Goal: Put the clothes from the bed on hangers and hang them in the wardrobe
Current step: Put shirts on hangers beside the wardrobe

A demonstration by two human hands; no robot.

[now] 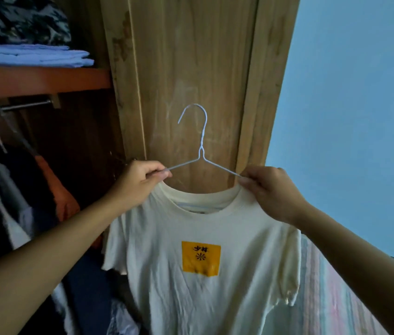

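The wardrobe rail [14, 107] runs horizontally at upper left, carrying hung garments [9, 189] under a shelf of folded blue fabric [34, 55]. The left hand [140, 182] pinches the left shoulder of the cream T-shirt [200, 262] together with the wire hanger [199, 151]. The hanger's arms lie level between the hands; its hook stands upright, opening leftward. The right hand [268, 192] pinches the right shoulder. The rail lies left of and above both hands, nearer the left hand.
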